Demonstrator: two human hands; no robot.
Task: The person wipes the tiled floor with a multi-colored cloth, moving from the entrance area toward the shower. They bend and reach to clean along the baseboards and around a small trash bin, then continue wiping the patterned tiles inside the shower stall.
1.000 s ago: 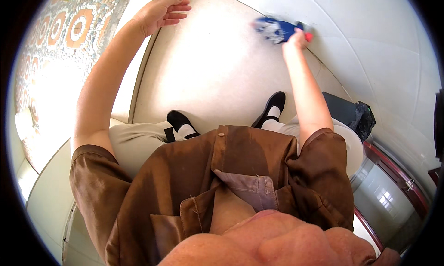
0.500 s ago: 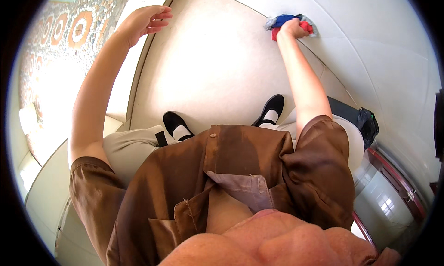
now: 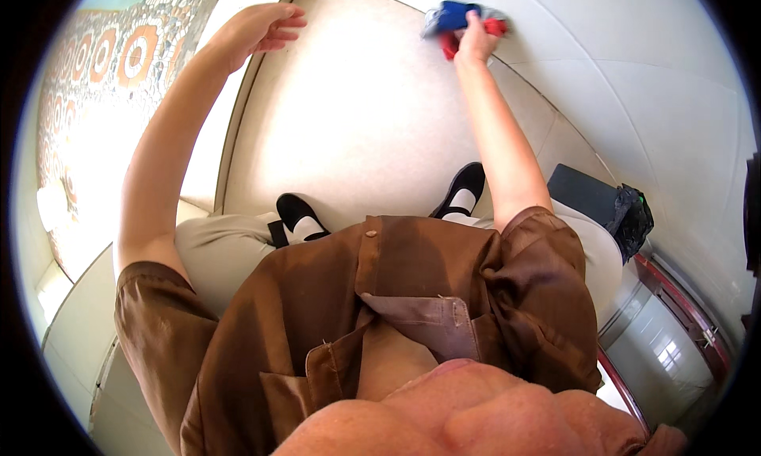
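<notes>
Blue, red and grey cloth [image 3: 454,15], one, bunched in the right hand's [image 3: 476,44] closed grip, far right, by the white wall's [image 3: 587,36] foot; left hand [image 3: 261,30], far left, loosely open, empty; apparently mid-wipe, next stroke calling for steady pressure.

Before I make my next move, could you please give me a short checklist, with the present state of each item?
1. Right hand grips the cloth: ok.
2. Left hand holds nothing: ok.
3. The cloth is spread flat: not ok, bunched.
4. The cloth presses firmly on the white wall: cannot tell.
5. Black shoes stand apart from the cloth: ok.
6. Black plastic bag is apart from both hands: ok.
</notes>
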